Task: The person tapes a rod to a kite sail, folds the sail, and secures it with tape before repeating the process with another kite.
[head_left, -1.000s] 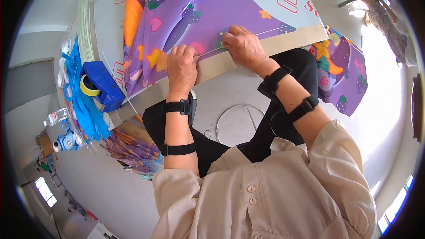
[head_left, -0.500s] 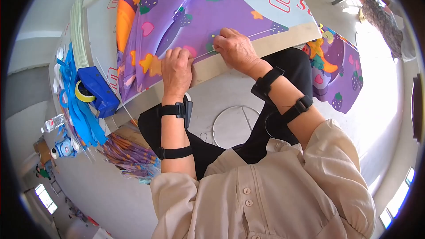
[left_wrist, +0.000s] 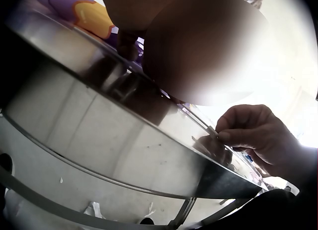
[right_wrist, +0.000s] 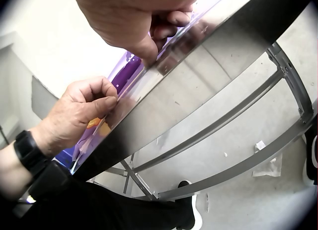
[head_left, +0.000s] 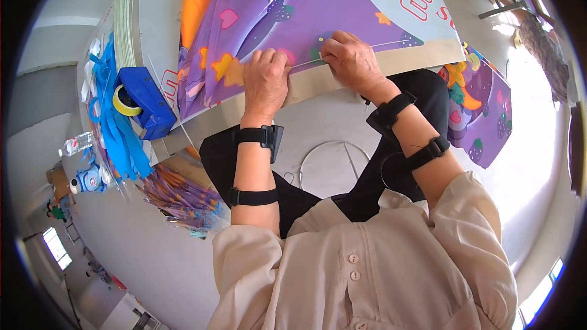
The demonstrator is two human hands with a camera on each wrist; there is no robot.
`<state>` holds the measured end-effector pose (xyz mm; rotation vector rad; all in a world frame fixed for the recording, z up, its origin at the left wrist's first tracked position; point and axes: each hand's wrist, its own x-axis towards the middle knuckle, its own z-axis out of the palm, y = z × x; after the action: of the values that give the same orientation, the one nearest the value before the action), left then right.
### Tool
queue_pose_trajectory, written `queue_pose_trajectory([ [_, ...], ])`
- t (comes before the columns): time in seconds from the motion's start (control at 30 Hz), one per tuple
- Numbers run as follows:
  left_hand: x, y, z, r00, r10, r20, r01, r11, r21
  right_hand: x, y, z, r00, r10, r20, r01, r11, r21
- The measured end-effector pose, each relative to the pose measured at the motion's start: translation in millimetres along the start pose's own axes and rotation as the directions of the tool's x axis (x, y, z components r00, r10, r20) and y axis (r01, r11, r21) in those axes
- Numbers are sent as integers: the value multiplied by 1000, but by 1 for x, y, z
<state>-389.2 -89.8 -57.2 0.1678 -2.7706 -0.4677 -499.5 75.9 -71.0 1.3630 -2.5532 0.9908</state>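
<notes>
Purple printed fabric with strawberries, stars and hearts lies on the table, its straight edge near the table's front. A thin white rod runs along that edge. My left hand pinches the edge and rod with curled fingers, beside a pink heart. To its right, my right hand pinches the same edge. In the right wrist view the left hand holds the edge between thumb and forefinger; the left wrist view shows the right hand pinching it likewise.
A blue tape dispenser stands at the table's left end, by blue strips and a bundle of pale rods. More printed fabric hangs at the right. Wrapped printed pieces lie lower left. The metal table edge faces my legs.
Both hands keep their grip on the fabric edge, with about the same spacing. The whole head view has shifted slightly; little else differs.
</notes>
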Motion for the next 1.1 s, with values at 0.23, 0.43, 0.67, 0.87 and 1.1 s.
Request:
queue_pose_trajectory([
  [0.23, 0, -1, 1, 1000, -13, -4, 13, 1000, -15, 0, 2, -1, 1000, -22, -18, 22, 1000, 22],
  [0.43, 0, 0, 2, 1000, -18, -1, 18, 1000, 1, -1, 2, -2, 999, -19, -44, 19, 1000, -4],
  [0.67, 0, 0, 3, 999, -26, 20, 26, 999, 23, 0, 2, -4, 1000, -25, -6, 25, 1000, -18],
  [0.87, 0, -1, 3, 1000, -15, 18, 14, 999, 29, -1, 3, -2, 1000, -9, -24, 8, 1000, -30],
  [1.1, 1, 3, 1, 1000, -21, 15, 21, 1000, 10, -2, 2, -3, 1000, 17, 0, -17, 999, -44],
])
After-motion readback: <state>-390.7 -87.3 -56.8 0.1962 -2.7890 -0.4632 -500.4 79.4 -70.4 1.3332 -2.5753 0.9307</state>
